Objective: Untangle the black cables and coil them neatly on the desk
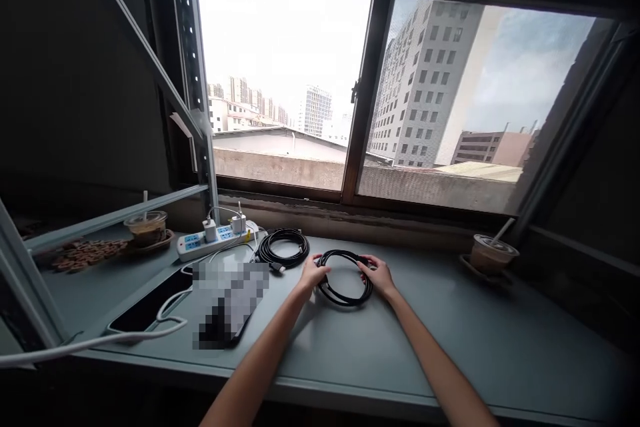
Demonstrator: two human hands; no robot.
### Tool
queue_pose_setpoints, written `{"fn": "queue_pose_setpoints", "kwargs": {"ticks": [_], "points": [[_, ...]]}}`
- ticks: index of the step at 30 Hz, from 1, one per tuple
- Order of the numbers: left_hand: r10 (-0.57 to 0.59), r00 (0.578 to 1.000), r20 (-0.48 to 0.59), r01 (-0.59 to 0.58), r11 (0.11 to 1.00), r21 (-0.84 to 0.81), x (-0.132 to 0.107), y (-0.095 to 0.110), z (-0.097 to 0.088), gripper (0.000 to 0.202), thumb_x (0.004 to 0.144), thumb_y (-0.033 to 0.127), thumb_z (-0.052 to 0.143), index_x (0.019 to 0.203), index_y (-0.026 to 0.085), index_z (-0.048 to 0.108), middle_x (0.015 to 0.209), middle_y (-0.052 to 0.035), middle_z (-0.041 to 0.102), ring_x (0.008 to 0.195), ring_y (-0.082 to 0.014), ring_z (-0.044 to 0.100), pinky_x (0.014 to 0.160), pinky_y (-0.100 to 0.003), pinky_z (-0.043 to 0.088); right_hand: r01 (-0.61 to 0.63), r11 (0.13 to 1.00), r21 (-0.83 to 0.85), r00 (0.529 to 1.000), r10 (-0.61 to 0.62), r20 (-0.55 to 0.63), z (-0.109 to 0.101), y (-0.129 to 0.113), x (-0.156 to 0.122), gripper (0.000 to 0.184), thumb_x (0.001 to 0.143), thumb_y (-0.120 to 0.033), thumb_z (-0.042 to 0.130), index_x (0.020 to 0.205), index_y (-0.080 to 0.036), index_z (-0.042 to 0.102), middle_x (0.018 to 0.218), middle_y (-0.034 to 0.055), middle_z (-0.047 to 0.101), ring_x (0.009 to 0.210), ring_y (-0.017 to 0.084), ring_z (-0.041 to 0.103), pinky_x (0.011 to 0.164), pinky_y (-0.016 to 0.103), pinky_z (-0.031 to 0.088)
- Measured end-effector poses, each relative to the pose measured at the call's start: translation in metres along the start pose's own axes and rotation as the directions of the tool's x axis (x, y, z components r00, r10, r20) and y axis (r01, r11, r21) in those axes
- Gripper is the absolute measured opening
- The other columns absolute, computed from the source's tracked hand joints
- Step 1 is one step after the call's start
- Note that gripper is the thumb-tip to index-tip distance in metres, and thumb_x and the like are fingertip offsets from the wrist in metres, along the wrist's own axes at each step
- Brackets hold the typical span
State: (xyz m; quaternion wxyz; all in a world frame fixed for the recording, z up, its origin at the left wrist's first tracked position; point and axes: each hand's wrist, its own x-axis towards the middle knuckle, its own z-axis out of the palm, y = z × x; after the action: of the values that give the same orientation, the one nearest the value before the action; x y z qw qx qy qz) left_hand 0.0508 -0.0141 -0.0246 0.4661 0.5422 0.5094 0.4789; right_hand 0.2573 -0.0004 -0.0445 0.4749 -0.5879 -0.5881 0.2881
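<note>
A black cable (pixel 345 302) wound into a round coil is held between my two hands, just over or on the grey tabletop. My left hand (pixel 314 272) pinches the coil's left side, fingers closed round it. On the opposite side my right hand (pixel 379 275) grips the coil near its upper right, fingers closed too. Whether the coil's near edge touches the table, I cannot tell. A second coiled black cable (pixel 285 265) lies to the left, its plug end (pixel 278 269) pointing toward me.
A white power strip (pixel 220 240) with chargers stands at the back left. Nearer lie a phone (pixel 150 303) with a white cable (pixel 90 345) and a blurred-out item (pixel 233 307). Drink cups stand at left (pixel 146 228) and right (pixel 494 255). A metal shelf post (pixel 203 80) rises at left, before the window.
</note>
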Motion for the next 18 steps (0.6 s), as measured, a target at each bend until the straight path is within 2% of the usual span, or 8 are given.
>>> {"fn": "queue_pose_setpoints", "kwargs": {"ticks": [3, 5, 9, 11, 13, 15, 18], "points": [[0.075, 0.997, -0.028, -0.07, 0.986, 0.148, -0.001, 0.003, 0.002, 0.048, 0.07, 0.015, 0.055, 0.116, 0.013, 0.043, 0.084, -0.0042, 0.055, 0.078, -0.0162, 0.056, 0.072, -0.027, 0.043, 0.054, 0.989, -0.139, 0.997, -0.061, -0.042, -0.005, -0.001, 0.0, 0.045, 0.068, -0.048, 0.057, 0.1, -0.018, 0.066, 0.092, 0.0079, 0.064, 0.073, 0.019, 0.062, 0.065, 0.03, 0.049], [0.144, 0.988, -0.054, -0.125, 0.957, 0.26, -0.002, 0.006, 0.002, 0.047, 0.07, 0.016, 0.055, 0.116, 0.013, 0.045, 0.087, -0.0065, 0.055, 0.086, -0.0205, 0.054, 0.08, -0.033, 0.041, 0.069, 0.974, -0.217, 0.995, -0.082, -0.053, -0.007, -0.002, 0.0, 0.04, 0.069, -0.046, 0.057, 0.098, -0.022, 0.068, 0.087, 0.0058, 0.065, 0.082, 0.021, 0.061, 0.069, 0.03, 0.047], [0.332, 0.94, -0.082, -0.262, 0.851, 0.455, -0.009, 0.014, 0.0, 0.039, 0.075, 0.021, 0.053, 0.113, 0.014, 0.047, 0.11, -0.014, 0.049, 0.114, -0.0292, 0.037, 0.099, -0.045, 0.024, 0.068, 0.946, -0.316, 0.997, -0.08, -0.025, -0.01, -0.002, -0.002, 0.035, 0.072, -0.043, 0.055, 0.1, -0.025, 0.068, 0.087, 0.0034, 0.066, 0.085, 0.02, 0.06, 0.071, 0.028, 0.045], [0.411, 0.911, 0.016, -0.364, 0.786, 0.5, -0.015, 0.02, 0.0, 0.031, 0.079, 0.029, 0.051, 0.108, 0.017, 0.052, 0.113, -0.0122, 0.049, 0.114, -0.0277, 0.038, 0.1, -0.042, 0.024, 0.066, 0.933, -0.353, 0.997, -0.075, -0.011, -0.011, -0.003, -0.004, 0.035, 0.074, -0.042, 0.054, 0.102, -0.025, 0.067, 0.09, 0.0028, 0.067, 0.086, 0.019, 0.06, 0.071, 0.027, 0.045], [0.445, 0.876, 0.185, -0.473, 0.721, 0.506, -0.021, 0.025, 0.003, 0.026, 0.078, 0.039, 0.055, 0.095, 0.02, 0.06, 0.104, -0.0082, 0.054, 0.104, -0.0241, 0.045, 0.096, -0.036, 0.03, 0.066, 0.919, -0.39, 0.997, -0.075, -0.009, -0.012, -0.005, -0.005, 0.033, 0.074, -0.04, 0.054, 0.102, -0.026, 0.066, 0.096, 0.0024, 0.066, 0.089, 0.019, 0.06, 0.072, 0.027, 0.044], [0.43, 0.828, 0.359, -0.56, 0.668, 0.491, -0.027, 0.026, 0.008, 0.029, 0.071, 0.046, 0.063, 0.086, 0.021, 0.064, 0.093, -0.0051, 0.058, 0.092, -0.0207, 0.051, 0.086, -0.03, 0.036, 0.064, 0.903, -0.425, 0.997, -0.079, -0.018, -0.014, -0.006, -0.006, 0.031, 0.075, -0.038, 0.053, 0.101, -0.027, 0.067, 0.102, 0.0021, 0.065, 0.094, 0.02, 0.059, 0.073, 0.027, 0.044], [0.372, 0.762, 0.53, -0.63, 0.616, 0.473, -0.033, 0.021, 0.018, 0.038, 0.061, 0.049, 0.071, 0.088, 0.023, 0.067, 0.084, -0.0027, 0.059, 0.077, -0.0173, 0.053, 0.072, -0.026, 0.04, 0.047, 0.886, -0.461, 0.995, -0.082, -0.055, -0.015, -0.006, -0.006, 0.03, 0.076, -0.035, 0.052, 0.102, -0.027, 0.066, 0.108, 0.0017, 0.063, 0.098, 0.021, 0.057, 0.076, 0.028, 0.043]]}}
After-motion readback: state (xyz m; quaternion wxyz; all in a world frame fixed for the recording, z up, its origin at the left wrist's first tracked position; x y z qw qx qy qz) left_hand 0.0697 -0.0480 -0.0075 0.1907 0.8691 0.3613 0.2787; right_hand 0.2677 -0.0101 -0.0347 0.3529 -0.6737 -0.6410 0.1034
